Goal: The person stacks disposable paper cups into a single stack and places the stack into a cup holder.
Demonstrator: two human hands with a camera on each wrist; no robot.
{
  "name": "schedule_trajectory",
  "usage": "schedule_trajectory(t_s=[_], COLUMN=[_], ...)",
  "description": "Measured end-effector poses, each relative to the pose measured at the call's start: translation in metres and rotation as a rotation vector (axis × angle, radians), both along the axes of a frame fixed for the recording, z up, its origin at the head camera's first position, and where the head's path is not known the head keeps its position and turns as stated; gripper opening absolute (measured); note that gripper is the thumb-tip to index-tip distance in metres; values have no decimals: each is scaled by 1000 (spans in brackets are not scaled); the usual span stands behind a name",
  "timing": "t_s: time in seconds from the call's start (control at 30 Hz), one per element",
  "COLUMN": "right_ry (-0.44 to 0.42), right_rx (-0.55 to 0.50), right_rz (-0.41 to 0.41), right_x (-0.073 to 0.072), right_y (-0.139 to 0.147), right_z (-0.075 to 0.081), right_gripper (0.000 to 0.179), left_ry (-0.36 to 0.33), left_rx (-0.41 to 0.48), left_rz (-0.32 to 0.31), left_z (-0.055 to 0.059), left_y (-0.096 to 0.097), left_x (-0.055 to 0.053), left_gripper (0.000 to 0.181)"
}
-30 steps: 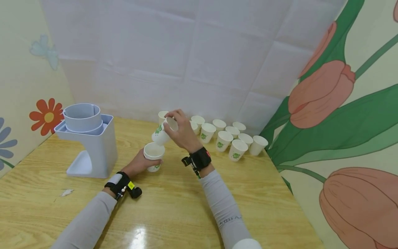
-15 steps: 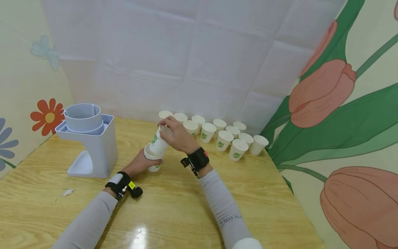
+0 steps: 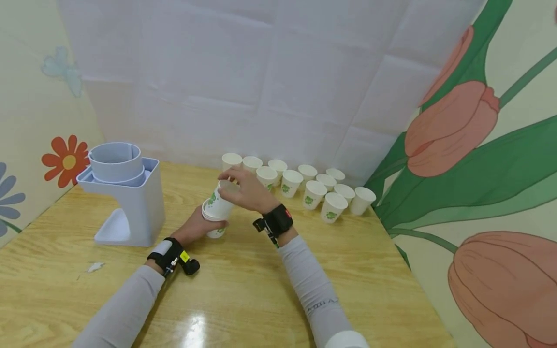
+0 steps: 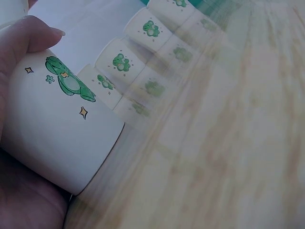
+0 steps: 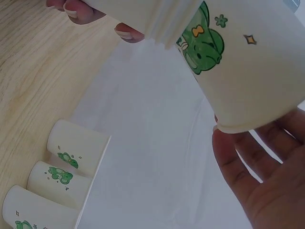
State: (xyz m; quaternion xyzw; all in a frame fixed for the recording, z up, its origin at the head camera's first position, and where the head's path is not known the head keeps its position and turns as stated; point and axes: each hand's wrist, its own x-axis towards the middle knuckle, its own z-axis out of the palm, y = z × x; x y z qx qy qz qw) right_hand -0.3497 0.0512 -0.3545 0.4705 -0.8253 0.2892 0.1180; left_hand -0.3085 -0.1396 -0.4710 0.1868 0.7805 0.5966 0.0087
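Observation:
My left hand (image 3: 196, 227) grips a small stack of nested white paper cups (image 4: 62, 129), thumb on the near side, low over the wooden table. My right hand (image 3: 251, 189) holds another paper cup (image 3: 217, 204) by its rim, tilted slightly, with its lower part down inside the top of that stack. In the right wrist view, the held cup (image 5: 257, 62) shows its green frog print, and the ridged rims of the stack (image 5: 164, 21) encircle its lower end. Fingertips of the left hand show beside those rims.
Several upright paper cups (image 3: 334, 207) stand in loose rows at the back right, near the white backdrop (image 3: 209, 72). On the left is a pale lavender plastic stand (image 3: 148, 208) with a round holder on top. A scrap (image 3: 95, 267) lies in front of it.
My right hand has brought its cup down and left, from above the stack into its top, turning it more upright. My left hand keeps its grip in the same place.

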Motion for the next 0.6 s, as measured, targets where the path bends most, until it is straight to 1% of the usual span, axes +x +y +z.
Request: schedule_trajectory(t_s=[0.2, 0.4, 0.47, 0.6], right_ry=[-7, -2, -9, -33], right_rx=[15, 17, 21, 24], right_rz=[-2, 26, 30, 31], right_x=[0, 1, 2, 2], right_y=[2, 2, 1, 1], right_z=[0, 1, 1, 1], right_gripper=[32, 33, 33, 34], left_ry=[5, 2, 3, 5], left_rx=[11, 4, 1, -8], left_rz=[-8, -5, 6, 8], left_z=[1, 1, 1, 2], left_y=[1, 1, 1, 1], left_x=[0, 0, 1, 1], left_gripper=[66, 68, 68, 68])
